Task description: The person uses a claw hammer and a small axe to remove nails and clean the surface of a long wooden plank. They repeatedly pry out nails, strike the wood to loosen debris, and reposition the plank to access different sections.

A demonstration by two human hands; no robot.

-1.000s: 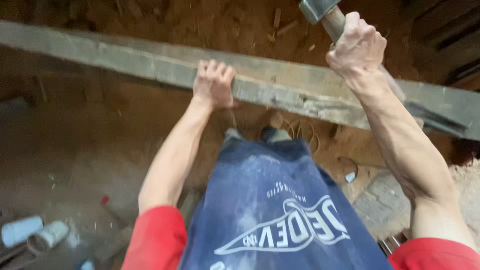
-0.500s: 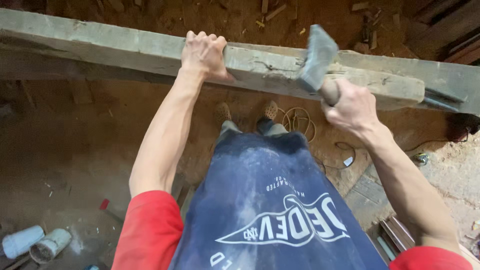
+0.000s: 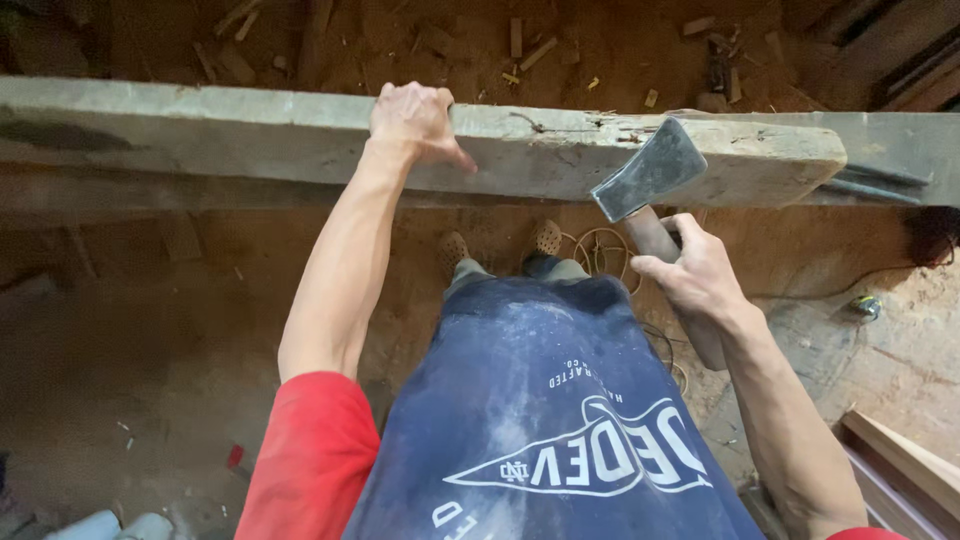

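Wooden beam under left hand, fingers curled over; right hand fingers wrapped around hatchet.

Wood offcuts are scattered over the reddish dirt floor toward twelve o'clock. A coil of thin wire is seen on the ground near centre — just beside a pair of perforated shoes. Stacked boards are found at four o'clock, and pale cylinders at seven o'clock — partly cut off.
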